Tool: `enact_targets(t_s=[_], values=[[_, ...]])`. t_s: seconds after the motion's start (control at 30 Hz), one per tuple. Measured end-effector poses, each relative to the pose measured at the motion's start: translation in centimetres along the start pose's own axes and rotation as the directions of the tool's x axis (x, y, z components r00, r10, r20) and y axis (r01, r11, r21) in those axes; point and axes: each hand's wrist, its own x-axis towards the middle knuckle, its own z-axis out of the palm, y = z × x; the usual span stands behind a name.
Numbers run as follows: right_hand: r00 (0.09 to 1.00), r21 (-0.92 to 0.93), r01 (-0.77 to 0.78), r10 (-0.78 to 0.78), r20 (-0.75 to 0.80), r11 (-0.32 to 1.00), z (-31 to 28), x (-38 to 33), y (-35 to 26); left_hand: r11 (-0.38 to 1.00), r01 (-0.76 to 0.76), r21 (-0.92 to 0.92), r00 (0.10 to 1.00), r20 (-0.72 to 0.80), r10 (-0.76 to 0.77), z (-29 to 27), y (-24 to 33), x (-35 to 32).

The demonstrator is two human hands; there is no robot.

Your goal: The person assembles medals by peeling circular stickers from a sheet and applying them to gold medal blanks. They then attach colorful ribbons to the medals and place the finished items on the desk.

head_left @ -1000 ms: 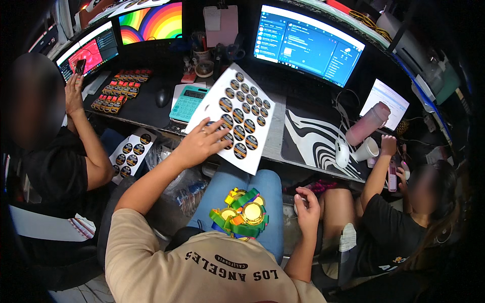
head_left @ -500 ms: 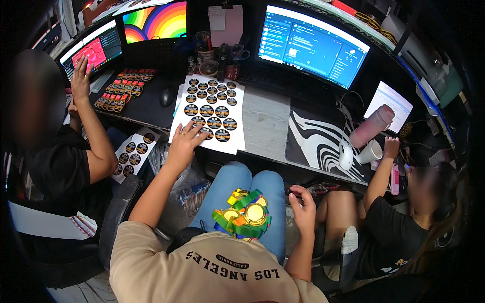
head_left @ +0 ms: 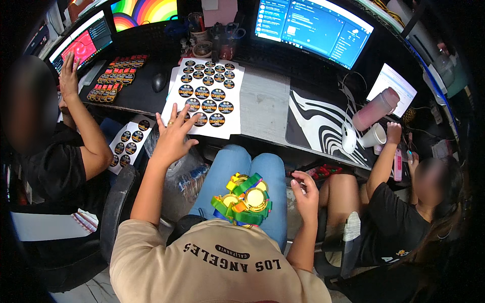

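Note:
My left hand [head_left: 174,136] is spread open over the near left edge of a white sheet of round black stickers [head_left: 235,96], its fingertips over the lower stickers. The sheet lies on the desk, with another sheet's edge showing beneath it. Several gold medals [head_left: 256,198] with green, yellow and blue ribbons rest in a heap on my lap. To the right of my thigh, my right hand [head_left: 306,196] hangs in the air, loosely bent, fingers and thumb apart and nothing visible in it.
Rows of black and red medals [head_left: 115,76] lie by a black mouse [head_left: 159,82] on the left. A tumbler [head_left: 374,110], white cup [head_left: 375,136] and white mouse [head_left: 348,139] stand right, near a patterned mat [head_left: 318,126]. Co-workers sit on both sides.
My left hand has slid toward the sheet's near left edge, its fingers spreading wider. My right hand stays nearly still. The whole view has shifted slightly.

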Motion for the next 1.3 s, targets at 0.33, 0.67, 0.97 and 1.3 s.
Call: enact_targets(t_s=[0.33,0.67,0.97,1.3], values=[[1.0,-0.04,-0.009,0.01,0.007,0.999,-1.2,-0.7,-2.3,0.999,0.02,-0.036,0.999,-0.034,-0.021,0.4,0.0,-1.1],[0.986,-0.188,0.165,-0.158,0.051,0.968,-0.3,0.9,-3.3,0.996,0.028,-0.09,0.999,-0.029,-0.03,0.8,0.6,-0.6],[0.944,-0.041,0.305,-0.308,-0.118,0.951,6.8,3.9,-0.7,0.99,0.02,-0.14,0.999,-0.047,-0.027,2.0,2.9,-0.9],[0.976,-0.049,0.155,-0.161,-0.148,0.987,5.1,1.8,1.4,0.983,0.058,-0.177,0.995,-0.075,-0.072,1.5,2.4,-2.6]])
